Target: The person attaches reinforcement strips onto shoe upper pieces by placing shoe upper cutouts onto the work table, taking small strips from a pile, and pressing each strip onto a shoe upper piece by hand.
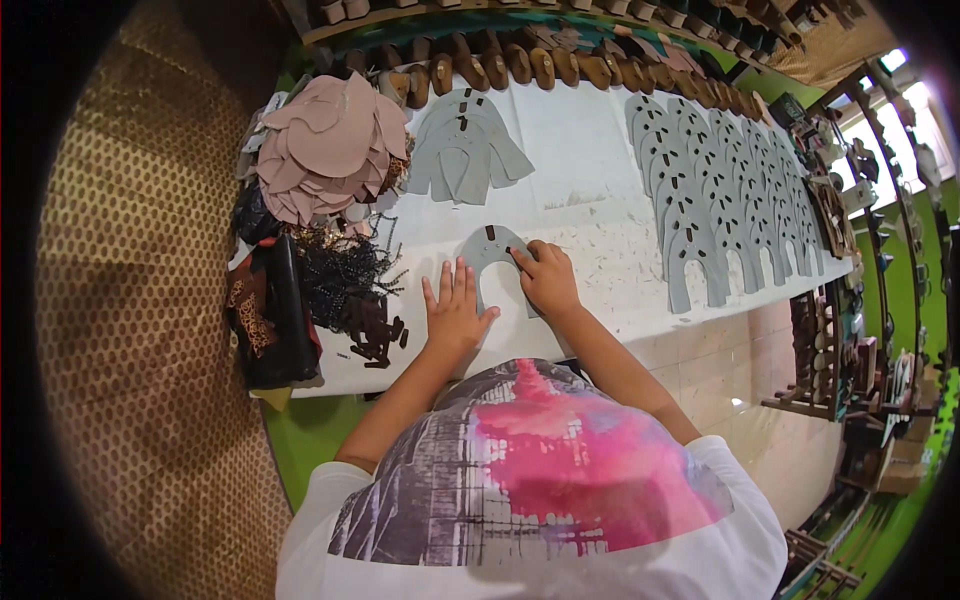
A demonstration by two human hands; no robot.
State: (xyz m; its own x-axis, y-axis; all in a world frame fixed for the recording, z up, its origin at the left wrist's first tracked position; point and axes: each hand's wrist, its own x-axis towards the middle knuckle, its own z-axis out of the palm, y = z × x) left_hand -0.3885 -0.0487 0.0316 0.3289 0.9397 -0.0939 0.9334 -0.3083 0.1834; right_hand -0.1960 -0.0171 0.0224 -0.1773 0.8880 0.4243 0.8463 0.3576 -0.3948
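A grey U-shaped shoe upper piece lies flat on the white table in front of me, its two legs pointing toward me. A short dark brown strip sits at the top of its curve. My left hand rests flat with fingers spread, its fingertips by the piece's left leg. My right hand is over the right leg, fingers curled and pressed together at a small dark strip on the grey surface. The right hand covers much of that leg.
Overlapping grey uppers lie beyond, and rows of more cover the right side. Pink cut pieces are heaped at left, above black trimmings and loose brown strips. Wooden shoe lasts line the far edge.
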